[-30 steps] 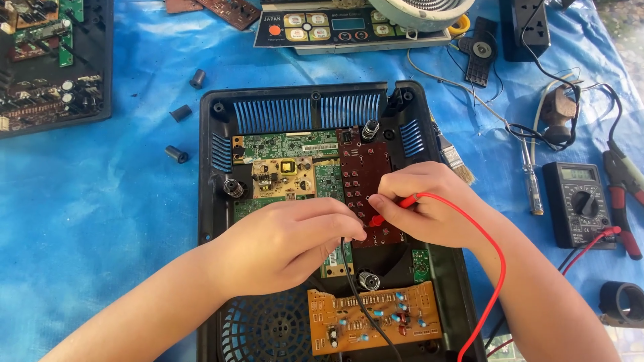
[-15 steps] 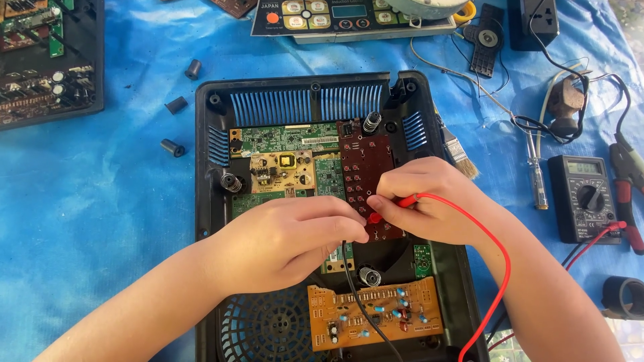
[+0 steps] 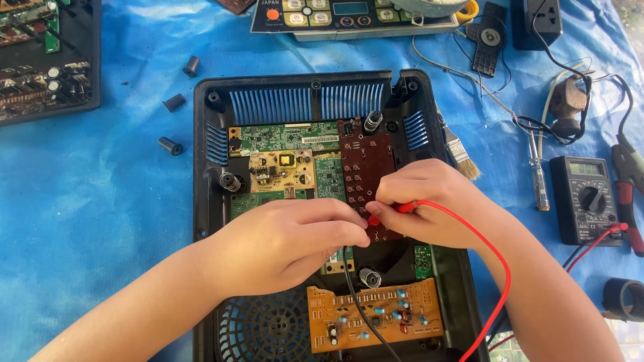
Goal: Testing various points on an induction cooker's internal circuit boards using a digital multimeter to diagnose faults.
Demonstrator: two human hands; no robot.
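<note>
My right hand [image 3: 429,204] grip is pinched tight on the red probe [image 3: 396,209]; left hand [image 3: 288,241] grip curls over the black lead [image 3: 359,302], both just above the dark red board [image 3: 365,167].

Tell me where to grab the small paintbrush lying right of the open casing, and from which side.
Take the paintbrush by its pale handle end near the casing corner, coming from above and the right. It lies flat on the blue tarp, bristles pointing toward the right hand, so its upper end is probably the freest to pinch.

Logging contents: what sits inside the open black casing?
Inside the black casing: green boards, a dark red board, an orange board, springs. Both hands cover the middle, hiding the probe tips.
</note>
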